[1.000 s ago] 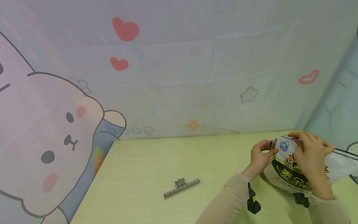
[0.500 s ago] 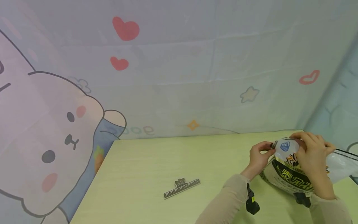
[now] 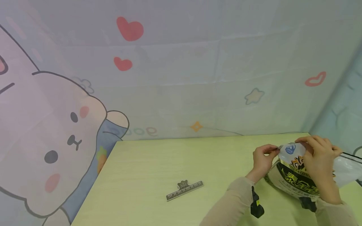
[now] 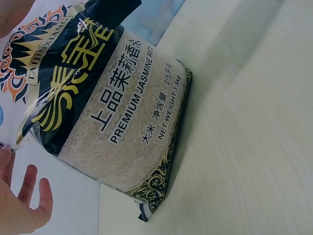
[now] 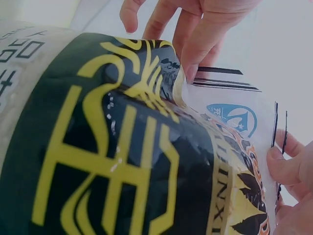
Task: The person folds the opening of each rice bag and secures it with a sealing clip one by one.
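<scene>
A bag of jasmine rice (image 3: 301, 180) leans at the right of the table, its clear window showing the grains in the left wrist view. With thumb and forefinger my left hand (image 3: 262, 160) pinches the left corner of the bag's white upper edge; its other fingers (image 4: 45, 196) stand off the bag. My right hand (image 3: 320, 160) holds the upper edge farther right, its thumb (image 5: 283, 166) on the near face in the right wrist view. Between the hands, the blue logo (image 5: 232, 117) shows. Right of my right hand, the white bag top sticks out.
A silver clip with a piano-key pattern (image 3: 184, 190) lies mid-table, left of my left arm. The pale yellow table (image 3: 147, 169) ends at a cloth backdrop (image 3: 181, 103) with hearts and a cartoon rabbit. Each wrist carries a black camera (image 3: 256, 205).
The bag's upper edge has come down slightly between my hands. My left thumb and forefinger have drawn closer together on the corner. The head view has shifted a little; the clip stays put.
</scene>
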Demonstrator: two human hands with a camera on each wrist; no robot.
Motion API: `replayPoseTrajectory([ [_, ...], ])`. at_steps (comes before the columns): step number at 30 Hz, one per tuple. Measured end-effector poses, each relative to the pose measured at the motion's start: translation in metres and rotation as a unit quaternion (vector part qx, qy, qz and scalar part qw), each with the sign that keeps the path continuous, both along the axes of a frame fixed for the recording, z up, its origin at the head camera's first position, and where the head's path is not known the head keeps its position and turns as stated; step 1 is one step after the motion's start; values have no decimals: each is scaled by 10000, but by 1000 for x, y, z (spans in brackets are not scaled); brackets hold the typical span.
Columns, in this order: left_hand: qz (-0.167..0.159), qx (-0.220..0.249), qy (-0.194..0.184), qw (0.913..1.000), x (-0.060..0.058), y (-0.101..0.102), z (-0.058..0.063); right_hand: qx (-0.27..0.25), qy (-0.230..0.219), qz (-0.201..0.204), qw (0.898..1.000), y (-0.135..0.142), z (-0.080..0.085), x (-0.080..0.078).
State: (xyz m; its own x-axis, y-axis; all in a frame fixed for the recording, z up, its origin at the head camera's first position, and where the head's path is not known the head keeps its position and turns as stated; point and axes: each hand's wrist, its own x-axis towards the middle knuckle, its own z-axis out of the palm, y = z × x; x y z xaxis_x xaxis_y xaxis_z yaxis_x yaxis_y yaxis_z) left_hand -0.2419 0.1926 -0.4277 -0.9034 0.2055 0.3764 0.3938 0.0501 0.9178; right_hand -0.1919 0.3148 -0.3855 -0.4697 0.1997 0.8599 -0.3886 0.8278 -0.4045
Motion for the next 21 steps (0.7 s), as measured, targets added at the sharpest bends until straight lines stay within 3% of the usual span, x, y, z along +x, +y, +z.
replayPoseTrajectory([
  [6,-14,39,87,10000,0,-1,-2,81,105,-41,9999,1,-1,1],
  [11,10,178,-51,9998,1,1,-2,153,105,-10,9998,2,-1,2],
  [21,64,405,-288,9987,3,2,-1,767,-296,156,9965,8,-1,8],
])
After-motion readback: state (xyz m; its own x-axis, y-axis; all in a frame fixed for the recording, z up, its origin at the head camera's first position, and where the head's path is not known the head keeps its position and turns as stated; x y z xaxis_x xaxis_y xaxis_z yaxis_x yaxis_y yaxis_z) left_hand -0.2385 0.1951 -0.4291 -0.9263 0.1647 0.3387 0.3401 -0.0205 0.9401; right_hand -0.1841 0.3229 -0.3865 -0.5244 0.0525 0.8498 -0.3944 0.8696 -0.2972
